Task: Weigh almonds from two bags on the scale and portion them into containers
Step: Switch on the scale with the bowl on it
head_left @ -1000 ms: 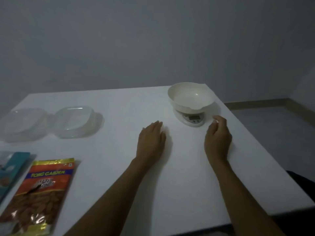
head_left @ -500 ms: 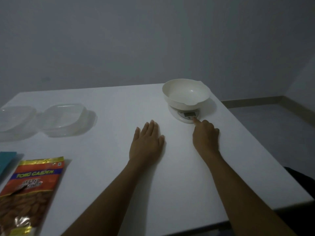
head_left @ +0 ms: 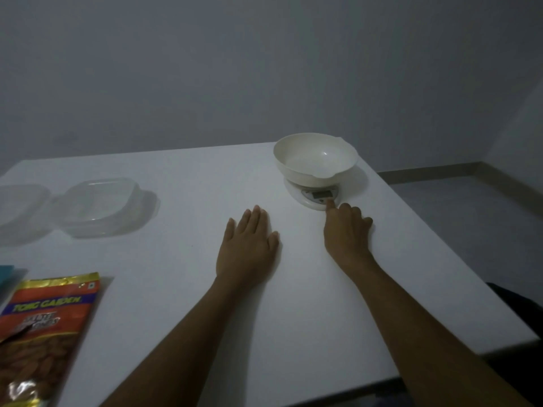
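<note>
- The scale (head_left: 314, 198) sat toward the far right of the white worktop (head_left: 293, 304), with an empty white bowl (head_left: 316, 160) resting on its platform and its small display facing the person.
- The right hand (head_left: 346, 233) lay just in front of the scale, its grip pressed together into a loose fist except for the forefinger, which pointed out and touched the scale's front face just below and to the right of the display; I took this for pressing a button, most likely switching on or zeroing, though the display was too dim to read.
- The left hand (head_left: 248, 248) rested flat on the worktop beside the right, palm down, grip spread and holding nothing.
- The orange almond bag (head_left: 41, 333) lay flat at the near left edge, well apart from both hands, its long axis running away from the person toward the far side; a sliver of a teal bag (head_left: 6, 274) showed just beyond it at the left border.
- Two clear containers (head_left: 102, 204) stood side by side at the far left.
- The bags lay to the left of and nearer than both hands, so the free left hand was the closer one to fetch them, while the bowl stayed within the right's reach.
- Nothing had yet been poured; the task seemed barely begun.
</note>
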The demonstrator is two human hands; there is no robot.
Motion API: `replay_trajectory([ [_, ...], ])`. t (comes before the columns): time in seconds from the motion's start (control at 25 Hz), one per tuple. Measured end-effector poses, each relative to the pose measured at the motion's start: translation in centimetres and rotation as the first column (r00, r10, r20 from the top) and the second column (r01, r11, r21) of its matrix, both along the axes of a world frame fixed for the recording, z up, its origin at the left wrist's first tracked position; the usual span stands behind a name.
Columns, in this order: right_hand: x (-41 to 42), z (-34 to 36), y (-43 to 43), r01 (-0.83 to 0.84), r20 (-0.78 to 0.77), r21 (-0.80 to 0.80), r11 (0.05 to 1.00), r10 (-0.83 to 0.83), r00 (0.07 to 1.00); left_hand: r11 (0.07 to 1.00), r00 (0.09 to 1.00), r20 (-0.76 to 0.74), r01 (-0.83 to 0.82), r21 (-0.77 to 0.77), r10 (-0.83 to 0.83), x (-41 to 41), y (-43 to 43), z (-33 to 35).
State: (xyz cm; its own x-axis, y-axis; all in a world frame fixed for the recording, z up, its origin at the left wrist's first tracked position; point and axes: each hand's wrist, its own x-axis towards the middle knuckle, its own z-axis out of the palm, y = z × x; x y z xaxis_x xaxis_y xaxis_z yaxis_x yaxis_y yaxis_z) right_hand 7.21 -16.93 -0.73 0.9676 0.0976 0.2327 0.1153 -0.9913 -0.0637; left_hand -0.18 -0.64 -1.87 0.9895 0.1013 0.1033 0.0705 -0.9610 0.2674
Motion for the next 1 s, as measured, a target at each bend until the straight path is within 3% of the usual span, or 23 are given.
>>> replay_trajectory([
  [1.0,-0.05,-0.68,-0.18,0.016,0.058,0.029,0.999,-0.018,0.998,1.0,1.0,0.023,-0.017,-0.001,0.017,0.08,0.02,0.13],
])
